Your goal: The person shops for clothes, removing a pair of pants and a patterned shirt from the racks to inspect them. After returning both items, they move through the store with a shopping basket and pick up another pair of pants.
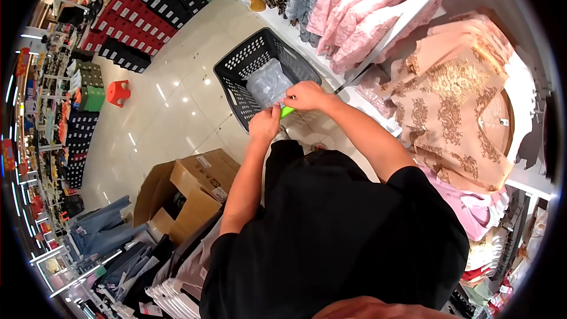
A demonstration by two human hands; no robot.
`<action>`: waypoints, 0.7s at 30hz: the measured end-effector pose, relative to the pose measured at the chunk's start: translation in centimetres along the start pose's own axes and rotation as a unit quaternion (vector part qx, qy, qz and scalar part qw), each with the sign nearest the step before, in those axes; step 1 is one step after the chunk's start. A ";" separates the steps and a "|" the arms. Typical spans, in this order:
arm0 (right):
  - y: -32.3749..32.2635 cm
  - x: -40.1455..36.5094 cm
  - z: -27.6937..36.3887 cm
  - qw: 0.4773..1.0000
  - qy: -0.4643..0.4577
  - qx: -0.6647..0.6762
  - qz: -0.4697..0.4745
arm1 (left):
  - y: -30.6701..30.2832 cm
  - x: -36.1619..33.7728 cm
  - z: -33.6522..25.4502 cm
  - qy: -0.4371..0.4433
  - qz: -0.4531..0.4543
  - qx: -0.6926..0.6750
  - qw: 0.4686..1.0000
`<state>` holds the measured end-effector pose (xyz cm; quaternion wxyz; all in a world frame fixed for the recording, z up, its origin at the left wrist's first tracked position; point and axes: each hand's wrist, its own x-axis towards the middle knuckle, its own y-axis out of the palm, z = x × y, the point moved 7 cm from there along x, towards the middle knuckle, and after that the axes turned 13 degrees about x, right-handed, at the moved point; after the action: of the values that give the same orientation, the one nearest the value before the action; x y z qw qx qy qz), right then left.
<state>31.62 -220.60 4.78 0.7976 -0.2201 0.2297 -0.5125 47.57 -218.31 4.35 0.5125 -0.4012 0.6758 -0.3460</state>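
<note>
A dark shopping basket (227, 91) with perforated sides stands on the floor in front of me. In it is a clear plastic bag (269, 82), whose near edge runs up to my fingertips. My left hand (264, 123) is closed, its thumb and finger pinched at that edge. Close beside it, my right hand (306, 95) is also closed in a pinch on the bag's edge. Just under both hands shows a bright green handle (287, 111) at the basket's near rim. What the bag contains is hard to make out.
An open cardboard box (201, 183) stands at lower left. Pink garments (366, 12) hang at upper right, with a peach embroidered top (455, 100) beside them. A red stool (118, 93) stands on the tiled floor (177, 118), near stacked shoe boxes (139, 15).
</note>
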 end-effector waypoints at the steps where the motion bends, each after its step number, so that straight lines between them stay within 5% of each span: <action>1: -0.1 0.9 -0.1 1.000 -0.012 -0.002 -0.014 | -0.1 0.7 0.2 0.014 -0.001 -0.005 1.000; 11: -2.0 9.8 -1.2 0.999 0.020 -0.029 -0.021 | -3.9 6.9 1.9 0.222 -0.041 -0.088 0.970; 21: -2.6 16.8 -0.5 0.998 0.028 -0.031 -0.045 | -6.7 13.0 5.3 0.242 -0.016 -0.068 0.968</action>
<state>35.70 -237.08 3.51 0.7601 -0.2402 0.2571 -0.5464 51.98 -233.22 3.56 0.2996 -0.3498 0.7951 -0.3945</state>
